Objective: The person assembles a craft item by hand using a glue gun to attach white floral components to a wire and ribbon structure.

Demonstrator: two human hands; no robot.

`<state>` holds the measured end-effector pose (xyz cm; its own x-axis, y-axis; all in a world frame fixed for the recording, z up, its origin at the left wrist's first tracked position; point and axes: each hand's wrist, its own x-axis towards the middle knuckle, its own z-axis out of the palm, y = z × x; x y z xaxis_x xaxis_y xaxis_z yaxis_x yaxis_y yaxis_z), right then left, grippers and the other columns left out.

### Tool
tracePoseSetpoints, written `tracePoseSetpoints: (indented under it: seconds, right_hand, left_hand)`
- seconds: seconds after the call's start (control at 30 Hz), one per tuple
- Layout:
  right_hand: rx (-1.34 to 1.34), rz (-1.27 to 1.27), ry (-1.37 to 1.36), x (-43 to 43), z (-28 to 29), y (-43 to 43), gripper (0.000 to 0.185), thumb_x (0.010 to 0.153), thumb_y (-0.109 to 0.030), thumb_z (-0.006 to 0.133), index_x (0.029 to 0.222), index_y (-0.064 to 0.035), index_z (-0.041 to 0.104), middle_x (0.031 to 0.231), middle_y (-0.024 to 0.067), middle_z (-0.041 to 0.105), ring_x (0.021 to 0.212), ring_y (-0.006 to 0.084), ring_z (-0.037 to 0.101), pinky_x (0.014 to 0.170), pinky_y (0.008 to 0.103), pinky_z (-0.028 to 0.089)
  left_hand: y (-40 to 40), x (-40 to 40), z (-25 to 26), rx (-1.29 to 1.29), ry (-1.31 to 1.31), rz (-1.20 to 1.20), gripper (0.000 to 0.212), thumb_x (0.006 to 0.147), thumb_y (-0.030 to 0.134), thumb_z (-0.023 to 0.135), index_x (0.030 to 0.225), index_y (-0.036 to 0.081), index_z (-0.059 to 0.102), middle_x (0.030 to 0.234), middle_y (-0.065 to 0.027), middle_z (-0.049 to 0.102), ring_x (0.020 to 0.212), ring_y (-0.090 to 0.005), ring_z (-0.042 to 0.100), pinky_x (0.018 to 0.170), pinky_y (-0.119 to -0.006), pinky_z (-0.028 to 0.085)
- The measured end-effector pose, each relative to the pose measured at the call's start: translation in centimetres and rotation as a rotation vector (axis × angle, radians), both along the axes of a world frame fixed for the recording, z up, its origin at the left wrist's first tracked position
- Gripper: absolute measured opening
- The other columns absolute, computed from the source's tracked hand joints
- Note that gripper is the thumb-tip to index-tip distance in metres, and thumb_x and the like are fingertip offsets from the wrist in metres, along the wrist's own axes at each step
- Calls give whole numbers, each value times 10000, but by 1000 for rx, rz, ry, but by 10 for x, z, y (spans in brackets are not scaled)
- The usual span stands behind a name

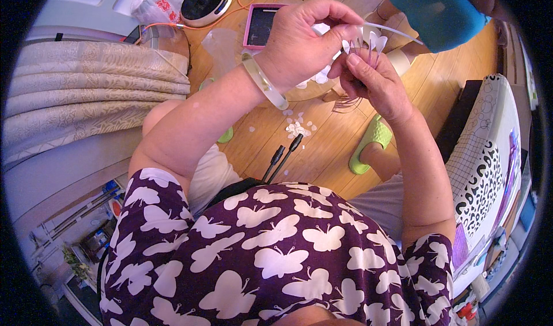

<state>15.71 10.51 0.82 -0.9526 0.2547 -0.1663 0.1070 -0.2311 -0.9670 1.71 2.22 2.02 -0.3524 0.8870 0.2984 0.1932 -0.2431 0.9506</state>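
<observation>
My left hand [302, 41], with a pale bangle [264, 82] at its wrist, pinches a thin whitish strip [393, 31] between thumb and forefinger; the strip sticks out to the right. Close beside it, my right hand [371, 75] grips a bunch of thin purplish stems [367, 56] with white petal-like tips [377, 42]. Their dark lower ends [348, 103] fan out below the fingers. The two hands nearly meet, and the fingertips hide part of what lies between them. Behind and under the hands, more white petal-like pieces [320, 75] lie on a round wooden stool or small table [304, 93].
White pieces [296, 128] are scattered on the wooden floor, near two black cable connectors [295, 142]. A pink-rimmed tray [247, 34], a round black-topped device [206, 3] and an orange cable [203, 27] lie beyond. Another person's legs and teal garment [436, 15] are at upper right.
</observation>
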Motion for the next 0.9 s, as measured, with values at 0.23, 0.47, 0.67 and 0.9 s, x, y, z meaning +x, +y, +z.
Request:
tracePoseSetpoints:
  seconds: [0.23,0.47,0.67,0.9]
  right_hand:
    - [-64,11,41,2,-5,5,352,884,-347,429,828,-24,557,623,8,496,488,55,367,437,182,261]
    - [-75,8,49,2,-4,8,327,883,-321,443,837,-17,556,713,31,553,510,63,395,438,183,287]
    - [-64,-33,34,0,-3,3,385,874,-375,450,788,-22,576,567,-14,459,482,65,365,441,202,278]
    - [-19,-116,146,1,-6,3,272,812,-314,587,791,-45,559,569,-44,428,480,44,363,431,194,282]
  left_hand:
    - [-1,-2,3,44,-8,-74,134,812,19,554,943,13,588,849,-61,621,797,-103,580,685,-228,492]
    - [-4,-1,7,-17,2,-105,171,791,2,574,961,11,587,851,-59,622,781,-93,578,669,-224,493]
    - [-5,0,8,-97,-66,-130,153,783,5,591,936,6,593,793,-46,618,688,-84,571,589,-209,479]
    - [2,-3,-6,95,319,56,93,752,14,628,844,13,611,817,-50,612,714,-94,561,639,-222,457]
